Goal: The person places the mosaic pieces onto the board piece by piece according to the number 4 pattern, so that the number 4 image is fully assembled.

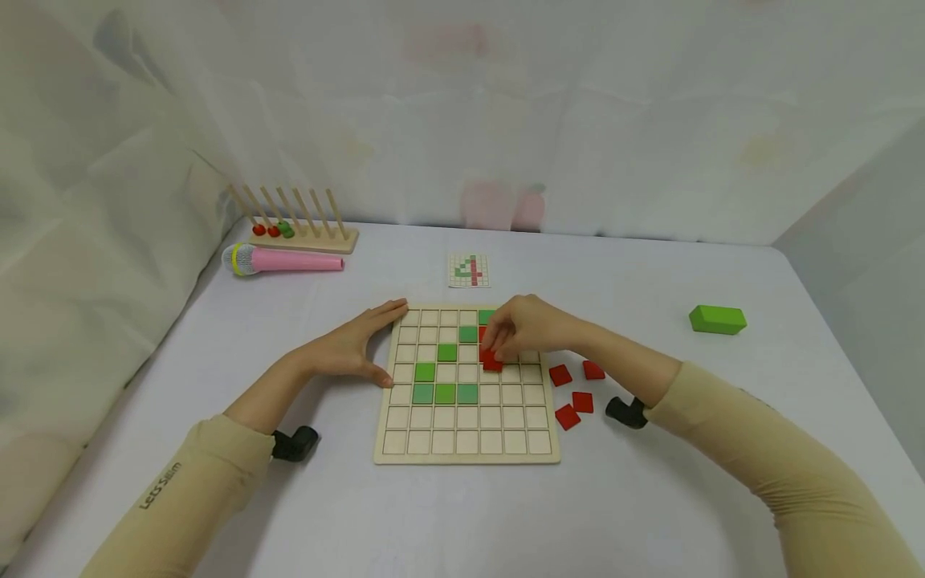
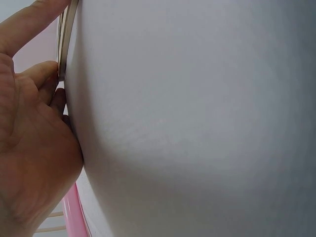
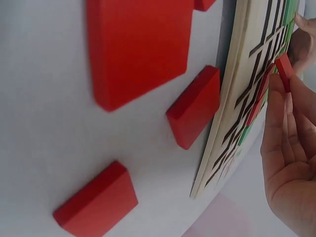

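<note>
A wooden grid board (image 1: pixel 470 461) lies flat on the table, with several green tiles (image 1: pixel 445 393) in its cells. My right hand (image 1: pixel 533 325) pinches a red square tile (image 1: pixel 492 364) between thumb and fingers, over the upper right part of the grid. In the right wrist view that tile (image 3: pixel 284 70) is tilted just above the board, with other red tiles set in the cells beyond. At the board's left edge, my left hand (image 1: pixel 348 345) rests with thumb and fingers spread, fingertips touching the rim. Several loose red tiles (image 1: pixel 567 417) lie right of the board.
Behind the board lies a small pattern card (image 1: pixel 469 271). A pink toy microphone (image 1: pixel 289 260) and a wooden peg stand (image 1: pixel 303 238) with red and green beads are at the back left. A green block (image 1: pixel 717 319) sits toward the right.
</note>
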A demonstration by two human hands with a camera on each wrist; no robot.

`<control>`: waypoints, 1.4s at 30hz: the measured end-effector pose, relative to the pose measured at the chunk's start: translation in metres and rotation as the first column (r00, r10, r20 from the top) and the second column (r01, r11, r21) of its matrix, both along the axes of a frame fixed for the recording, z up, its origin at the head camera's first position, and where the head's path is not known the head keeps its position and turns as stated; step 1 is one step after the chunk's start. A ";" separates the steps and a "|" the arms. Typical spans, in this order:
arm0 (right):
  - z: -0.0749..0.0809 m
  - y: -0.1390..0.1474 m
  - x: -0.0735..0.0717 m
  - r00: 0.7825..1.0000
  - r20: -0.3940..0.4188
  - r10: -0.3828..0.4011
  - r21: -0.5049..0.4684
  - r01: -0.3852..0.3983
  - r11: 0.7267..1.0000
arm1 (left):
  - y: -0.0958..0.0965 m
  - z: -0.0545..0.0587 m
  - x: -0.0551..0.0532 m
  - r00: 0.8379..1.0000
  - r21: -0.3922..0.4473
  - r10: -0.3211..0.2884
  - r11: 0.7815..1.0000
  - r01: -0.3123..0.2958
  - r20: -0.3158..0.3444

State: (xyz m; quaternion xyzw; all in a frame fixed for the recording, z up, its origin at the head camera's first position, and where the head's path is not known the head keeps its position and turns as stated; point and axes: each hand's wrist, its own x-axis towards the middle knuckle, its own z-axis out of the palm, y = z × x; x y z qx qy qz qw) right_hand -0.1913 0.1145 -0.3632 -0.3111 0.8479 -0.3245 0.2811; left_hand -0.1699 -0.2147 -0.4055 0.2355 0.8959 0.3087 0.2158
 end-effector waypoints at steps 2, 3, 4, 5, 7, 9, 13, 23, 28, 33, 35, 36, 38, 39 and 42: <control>0.000 -0.002 0.002 1.000 -0.005 -0.003 0.008 0.003 1.000 | 0.000 0.000 0.000 1.000 0.001 -0.001 1.000 0.001 -0.003; 0.000 -0.003 0.003 1.000 -0.006 -0.005 0.012 0.005 1.000 | 0.000 0.000 0.000 1.000 0.001 -0.002 1.000 0.002 -0.004; 0.000 -0.003 0.003 1.000 -0.005 -0.008 0.016 0.008 1.000 | 0.000 -0.001 0.000 1.000 0.001 0.002 1.000 -0.002 -0.001; 0.000 -0.004 0.004 1.000 -0.003 -0.010 0.019 0.010 1.000 | -0.001 -0.001 0.000 1.000 -0.001 0.002 1.000 -0.002 0.000; 0.000 -0.005 0.006 1.000 0.005 -0.016 0.022 0.015 1.000 | -0.001 -0.001 0.000 1.000 -0.001 0.004 1.000 -0.004 0.001; -0.001 -0.007 0.008 1.000 0.007 -0.017 0.026 0.017 1.000 | -0.001 -0.002 0.001 1.000 -0.002 0.007 1.000 -0.007 0.004; -0.002 -0.008 0.012 1.000 -0.015 -0.005 0.033 0.005 0.999 | -0.001 -0.001 0.001 1.000 0.000 0.010 1.000 -0.010 0.006; -0.005 -0.010 0.014 0.997 -0.082 0.015 0.051 -0.011 0.999 | -0.002 -0.002 0.002 1.000 0.013 0.006 1.000 -0.006 0.006; -0.007 -0.010 0.013 0.994 -0.104 0.014 0.062 -0.007 0.998 | -0.002 -0.002 0.002 1.000 0.007 0.003 1.000 -0.003 0.008; -0.007 -0.011 0.013 0.994 -0.107 0.019 0.060 -0.013 0.998 | -0.002 -0.001 0.002 1.000 0.008 -0.002 1.000 0.002 0.002; -0.005 -0.009 0.013 0.994 -0.105 0.024 0.053 -0.018 0.998 | -0.002 0.000 0.002 1.000 0.010 -0.002 1.000 0.002 0.002; -0.004 -0.008 0.013 0.994 -0.105 0.026 0.048 -0.021 0.999 | -0.002 0.000 0.002 1.000 0.010 -0.003 1.000 0.003 0.002; -0.003 -0.006 0.013 0.993 -0.112 0.024 0.043 -0.019 0.999 | -0.001 0.000 0.002 1.000 0.010 -0.004 1.000 0.004 0.002; -0.002 -0.004 0.012 0.993 -0.114 0.022 0.037 -0.018 0.999 | -0.001 0.000 0.002 1.000 0.010 -0.004 1.000 0.004 0.003; -0.002 0.002 0.010 0.991 -0.133 0.011 0.028 -0.007 1.000 | -0.001 0.000 0.001 1.000 0.008 -0.004 1.000 0.004 0.004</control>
